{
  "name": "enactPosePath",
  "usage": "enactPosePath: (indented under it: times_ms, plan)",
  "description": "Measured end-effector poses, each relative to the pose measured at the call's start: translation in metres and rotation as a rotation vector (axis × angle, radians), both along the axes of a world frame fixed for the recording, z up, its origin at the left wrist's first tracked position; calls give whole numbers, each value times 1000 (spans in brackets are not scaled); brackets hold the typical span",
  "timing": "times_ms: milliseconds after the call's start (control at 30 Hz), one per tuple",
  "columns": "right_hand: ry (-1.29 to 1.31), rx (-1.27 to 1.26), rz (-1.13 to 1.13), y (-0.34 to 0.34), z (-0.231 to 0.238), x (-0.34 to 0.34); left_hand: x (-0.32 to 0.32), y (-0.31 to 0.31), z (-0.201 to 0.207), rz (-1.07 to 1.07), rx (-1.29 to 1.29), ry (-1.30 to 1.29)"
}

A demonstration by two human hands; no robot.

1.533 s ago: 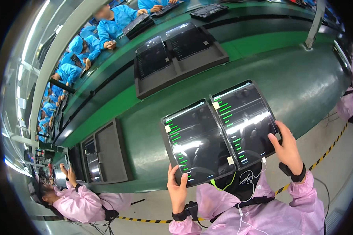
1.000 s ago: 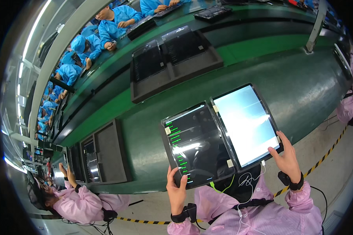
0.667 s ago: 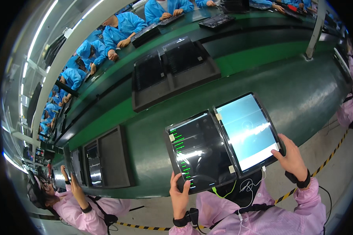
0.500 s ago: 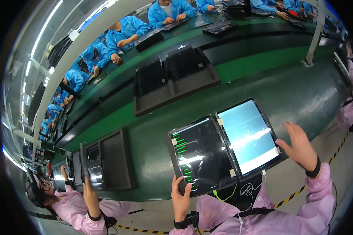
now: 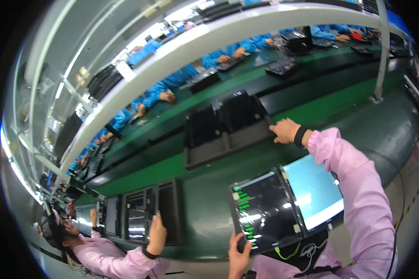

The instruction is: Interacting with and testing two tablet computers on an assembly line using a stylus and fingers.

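Note:
My left hand (image 5: pixel 239 256) grips the lower left corner of a black tray with thumb and fingers apart round its edge. In it lie a tablet with a dark screen (image 5: pixel 267 211) and green text, and a tablet with a light blue screen (image 5: pixel 315 195). Small pale tabs sit on their edges. A green cable (image 5: pixel 286 255) and a white cable (image 5: pixel 308 250) run from their lower edges. My right arm reaches over the lit tablet, and my right hand (image 5: pixel 285 131) has its fingers curled at the right edge of the far dark tray (image 5: pixel 228 146), which holds two black-screened tablets.
To the left, a co-worker in pink has a hand (image 5: pixel 157 235) at another dark tray (image 5: pixel 171 209). Co-workers in blue sit across the green bench. A white rail (image 5: pixel 246 27) crosses above, its post (image 5: pixel 384 60) standing at right.
My right hand has gone from beside the lit tablet forward and left to the far tray's edge. My left hand stays at the near corner. The view has shifted.

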State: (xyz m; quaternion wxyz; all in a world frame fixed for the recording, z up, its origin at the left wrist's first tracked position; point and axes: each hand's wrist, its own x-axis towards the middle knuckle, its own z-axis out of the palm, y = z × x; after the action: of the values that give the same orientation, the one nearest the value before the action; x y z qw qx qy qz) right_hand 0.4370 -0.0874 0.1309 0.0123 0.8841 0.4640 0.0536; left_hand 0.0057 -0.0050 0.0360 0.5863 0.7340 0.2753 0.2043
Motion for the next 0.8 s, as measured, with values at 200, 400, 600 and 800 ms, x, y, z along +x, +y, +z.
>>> enactPosePath:
  times_ms: [200,400,600,800]
  plan:
    - [-8,-15,31,48,-32,10,-10,-7,-10,2,-95,-33]
    - [37,54,144,47,-38,17,-8,-1,-18,-6,-153,0]
    - [37,114,123,15,1,33,-7,-2,-9,-66,-104,21]
    - [-173,30,114,-61,-18,61,-11,0,-19,-56,-123,13]
